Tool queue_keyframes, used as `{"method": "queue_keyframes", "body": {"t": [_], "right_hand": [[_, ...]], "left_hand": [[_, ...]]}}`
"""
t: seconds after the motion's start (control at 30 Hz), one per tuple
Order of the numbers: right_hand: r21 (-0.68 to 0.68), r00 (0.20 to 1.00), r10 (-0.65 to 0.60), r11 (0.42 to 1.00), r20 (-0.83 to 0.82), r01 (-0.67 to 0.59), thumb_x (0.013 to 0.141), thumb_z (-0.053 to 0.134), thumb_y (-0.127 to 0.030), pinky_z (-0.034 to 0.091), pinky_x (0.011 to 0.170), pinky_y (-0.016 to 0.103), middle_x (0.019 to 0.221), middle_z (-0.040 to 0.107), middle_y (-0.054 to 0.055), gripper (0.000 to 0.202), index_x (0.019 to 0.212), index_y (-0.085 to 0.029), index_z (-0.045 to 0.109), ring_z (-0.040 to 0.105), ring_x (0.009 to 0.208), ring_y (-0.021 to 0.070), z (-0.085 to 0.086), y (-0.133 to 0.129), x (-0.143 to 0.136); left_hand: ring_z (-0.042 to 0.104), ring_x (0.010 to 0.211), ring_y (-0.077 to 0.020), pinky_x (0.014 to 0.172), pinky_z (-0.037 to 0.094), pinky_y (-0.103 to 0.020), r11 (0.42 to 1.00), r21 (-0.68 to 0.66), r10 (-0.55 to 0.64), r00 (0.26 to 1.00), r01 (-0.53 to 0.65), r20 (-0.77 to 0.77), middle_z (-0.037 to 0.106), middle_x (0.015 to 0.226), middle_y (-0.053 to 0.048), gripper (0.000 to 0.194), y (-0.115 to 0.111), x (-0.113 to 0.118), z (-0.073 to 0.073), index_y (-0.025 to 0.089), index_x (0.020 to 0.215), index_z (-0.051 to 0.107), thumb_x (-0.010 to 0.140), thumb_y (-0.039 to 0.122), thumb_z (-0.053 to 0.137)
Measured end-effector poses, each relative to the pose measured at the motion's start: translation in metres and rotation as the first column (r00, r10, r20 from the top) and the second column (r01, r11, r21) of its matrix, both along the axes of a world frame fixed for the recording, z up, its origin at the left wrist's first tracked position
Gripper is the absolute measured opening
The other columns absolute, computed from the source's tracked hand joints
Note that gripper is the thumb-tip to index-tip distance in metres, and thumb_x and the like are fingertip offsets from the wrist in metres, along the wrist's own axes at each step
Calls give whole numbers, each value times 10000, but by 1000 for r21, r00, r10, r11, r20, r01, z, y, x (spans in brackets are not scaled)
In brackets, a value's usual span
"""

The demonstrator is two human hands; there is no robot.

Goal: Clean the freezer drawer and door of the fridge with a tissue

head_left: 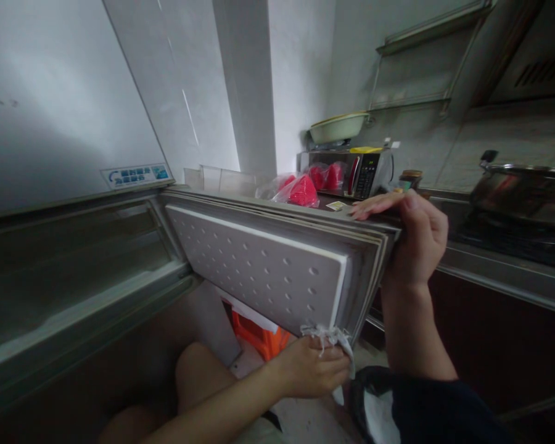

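An opened refrigerator door [254,259] stands swung out in front of me, with its dimpled inner panel and rubber gasket facing me. My left hand [317,369] is closed around a frayed white cloth [326,336], pressed to the door's lower outer corner. At the upper corner, my right hand [419,231] grips the door's edge, its fingers lying over the top and its palm against the outer side. The fridge compartment [69,277] lies open on the left, dim inside.
Behind the door, red items in clear plastic [304,190] lie before a microwave [346,172] with a pale basin [337,129] above it. A steel pot [527,191] stands on the stove at right. Below are an orange stool [261,333] and a dark-rimmed bin [374,401].
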State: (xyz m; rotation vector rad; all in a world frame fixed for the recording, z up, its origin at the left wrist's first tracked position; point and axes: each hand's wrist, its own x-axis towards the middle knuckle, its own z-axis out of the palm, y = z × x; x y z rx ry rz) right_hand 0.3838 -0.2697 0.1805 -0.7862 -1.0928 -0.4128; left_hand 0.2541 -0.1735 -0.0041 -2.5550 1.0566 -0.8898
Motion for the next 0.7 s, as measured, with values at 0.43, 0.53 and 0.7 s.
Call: {"method": "queue_keyframes", "body": {"t": [0.43,0.53,0.7], "right_hand": [[17,1000,10,1000,18,-10,953,476,-241,520,712,304,698,680,-8,332,720,-209,710,658,671,143,2,0,0],[17,1000,6,1000,9,-6,953,483,-245,516,705,311,708,680,-4,327,720,-204,708,657,672,150,1,0,1],[41,999,41,998,-2,-41,954,471,-229,511,692,311,682,673,3,330,725,-192,705,657,663,156,1,3,-1]], "left_hand": [[568,941,-119,931,384,-279,958,265,-202,913,110,355,710,971,30,214,20,21,183,238,889,676,971,177,487],[566,968,-124,930,375,-288,957,275,-193,912,94,362,710,989,27,196,20,24,202,236,899,669,973,184,496],[581,888,-130,813,405,-293,983,158,-141,931,92,338,709,921,8,169,16,16,164,200,867,669,954,180,525]]}}
